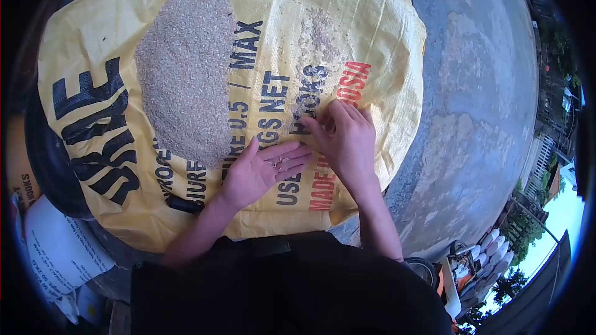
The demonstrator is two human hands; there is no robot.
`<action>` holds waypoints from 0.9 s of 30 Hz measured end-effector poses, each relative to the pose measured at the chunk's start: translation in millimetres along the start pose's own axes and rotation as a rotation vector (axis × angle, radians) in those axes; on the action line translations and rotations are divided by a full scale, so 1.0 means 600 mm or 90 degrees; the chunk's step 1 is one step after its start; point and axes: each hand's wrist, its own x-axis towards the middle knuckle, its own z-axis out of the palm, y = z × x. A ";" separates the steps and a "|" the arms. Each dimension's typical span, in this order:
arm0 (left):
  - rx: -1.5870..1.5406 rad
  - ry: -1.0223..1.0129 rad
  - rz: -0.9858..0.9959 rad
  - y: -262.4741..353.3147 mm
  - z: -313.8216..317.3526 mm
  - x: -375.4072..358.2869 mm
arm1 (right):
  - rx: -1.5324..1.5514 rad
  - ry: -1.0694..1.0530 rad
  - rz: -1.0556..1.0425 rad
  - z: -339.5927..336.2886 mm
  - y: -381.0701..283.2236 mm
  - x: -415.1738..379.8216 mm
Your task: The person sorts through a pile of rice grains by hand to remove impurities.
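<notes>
On the yellow woven sack (372, 31) spread flat in front of you, your two bare hands work among loose grain. Your left hand (261, 170) lies palm up just below the sack's middle, fingers spread wide and slightly cupped, with a few small grains resting on the palm. Your right hand (344, 136) sits just beside it, palm down, fingertips drawn narrow and pressed to the sack as if pinching or sliding single grains; whether anything is held between them cannot be told.

The large grain pile (186, 68) lies on the upper left part of the sack, well apart from both hands. It is a long oval, its long axis running from the sack's far edge toward you, the narrower end nearest your left hand. A thin scatter of grain (316, 37) lies on the upper right part of the sack, above your right hand, trailing down toward your fingertips.

The grain looks light, dry and free-running; it will likely roll and spill rather than hold shape, so a cupped palm or a sweeping edge of the hand suits it better than a pinch. The sack looks thin, soft and slippery, wrinkling under pressure; its bare edges are the place to grip.

Beyond the sack's right edge is grey concrete ground (472, 87). A white printed bag (59, 242) lies off its lower left corner.
</notes>
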 end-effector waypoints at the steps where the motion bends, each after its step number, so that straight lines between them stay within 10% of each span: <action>1: -0.003 0.003 -0.002 0.000 0.000 0.000 | 0.001 0.000 -0.005 0.004 0.000 0.001; 27: 0.010 0.026 -0.006 0.002 0.009 0.001 | 0.070 -0.009 -0.071 0.021 -0.001 0.012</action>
